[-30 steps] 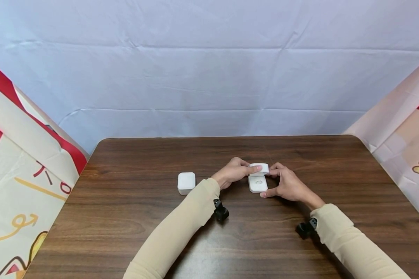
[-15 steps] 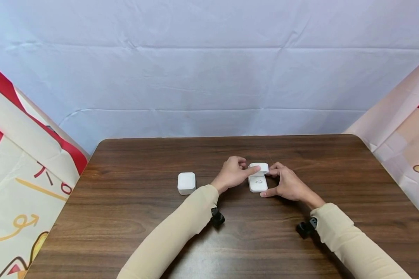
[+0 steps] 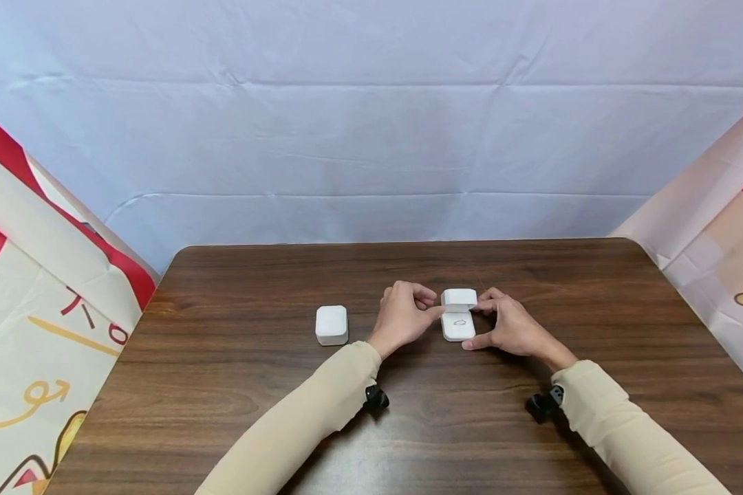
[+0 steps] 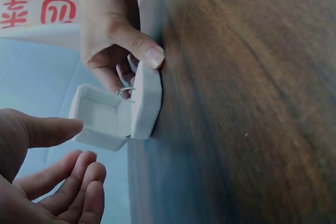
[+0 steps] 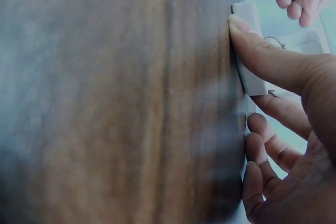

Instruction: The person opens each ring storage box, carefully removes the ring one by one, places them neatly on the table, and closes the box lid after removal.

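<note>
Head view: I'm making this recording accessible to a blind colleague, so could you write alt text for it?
A person's right hand holds an open white box with a ring inside, on a brown wooden table. The left hand is close beside the box, and a closed white box sits farther left.

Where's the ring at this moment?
In the head view, the ring sits right of centre in the base of the open white box, between the left hand and the right hand.
</note>
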A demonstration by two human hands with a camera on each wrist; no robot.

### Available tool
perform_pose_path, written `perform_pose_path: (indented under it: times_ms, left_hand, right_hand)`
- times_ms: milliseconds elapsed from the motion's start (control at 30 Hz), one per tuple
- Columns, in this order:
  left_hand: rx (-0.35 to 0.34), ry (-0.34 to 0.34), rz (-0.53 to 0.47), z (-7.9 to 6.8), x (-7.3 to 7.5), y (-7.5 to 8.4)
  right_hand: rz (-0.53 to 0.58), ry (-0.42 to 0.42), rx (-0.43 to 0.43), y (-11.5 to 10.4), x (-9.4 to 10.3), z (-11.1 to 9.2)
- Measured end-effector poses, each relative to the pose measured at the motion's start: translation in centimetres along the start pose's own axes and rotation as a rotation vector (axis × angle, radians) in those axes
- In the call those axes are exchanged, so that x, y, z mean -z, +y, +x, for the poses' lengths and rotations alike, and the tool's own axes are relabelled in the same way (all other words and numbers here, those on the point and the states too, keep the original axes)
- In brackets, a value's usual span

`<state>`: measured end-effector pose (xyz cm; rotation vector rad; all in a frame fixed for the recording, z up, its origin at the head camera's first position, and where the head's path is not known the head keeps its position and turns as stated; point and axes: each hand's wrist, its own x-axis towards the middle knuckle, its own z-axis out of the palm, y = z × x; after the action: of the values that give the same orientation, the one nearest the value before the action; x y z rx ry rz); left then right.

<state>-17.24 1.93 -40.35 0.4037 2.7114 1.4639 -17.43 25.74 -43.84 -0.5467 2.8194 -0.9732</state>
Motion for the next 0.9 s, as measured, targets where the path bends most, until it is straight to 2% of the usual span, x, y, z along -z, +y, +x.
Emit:
perform_pose_path:
  times_ms: [400,600,900]
  left_hand:
    - [-0.035,-0.039,0.058,-0.2,-1.8,-0.6]
    - [-0.038,-0.056,0.051,-0.1,-2.9,-0.9]
    - [-0.025,-0.047,0.038,0.2,-3.6,-1.0]
  right_hand:
    - [0.0,0.004,0.0,-0.1,0.0,0.0]
    - [0.0,0.004,0.003,-0.1,0.0,0.0]
    - [0.013,-0.007,-0.005,-0.2,0.1,-0.1]
